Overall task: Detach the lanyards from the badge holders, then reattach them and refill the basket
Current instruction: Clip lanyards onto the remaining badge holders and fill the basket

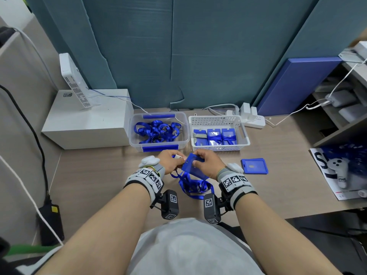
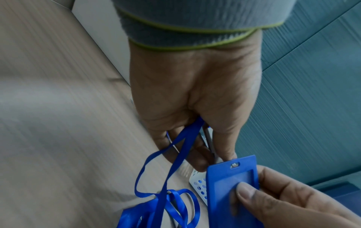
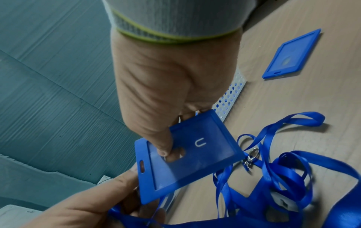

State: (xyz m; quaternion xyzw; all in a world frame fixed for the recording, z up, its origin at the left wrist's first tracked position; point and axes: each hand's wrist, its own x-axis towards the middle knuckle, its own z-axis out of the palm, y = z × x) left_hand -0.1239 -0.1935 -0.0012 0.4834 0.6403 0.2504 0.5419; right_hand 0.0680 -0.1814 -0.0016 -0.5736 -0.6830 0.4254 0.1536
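My right hand [image 1: 200,161] pinches a blue badge holder [image 1: 191,165] above the table's front middle; thumb on its clear window [image 3: 183,155]. My left hand [image 1: 174,158] grips the blue lanyard's [image 1: 193,185] clip end right at the holder's slot [image 2: 235,165]. The lanyard's ribbon [image 2: 162,177] hangs from that hand and piles on the table under both hands. A metal clip [image 3: 252,155] of another lanyard lies in the pile [image 3: 283,169]. Whether the clip is through the slot I cannot tell.
A clear bin [image 1: 133,135] of loose blue lanyards stands behind my hands. To its right a white basket [image 1: 244,133] holds several badge holders. One loose badge holder [image 1: 254,165] lies flat right of my hand. White box [image 1: 87,124] at left, power strip [image 1: 256,122] behind.
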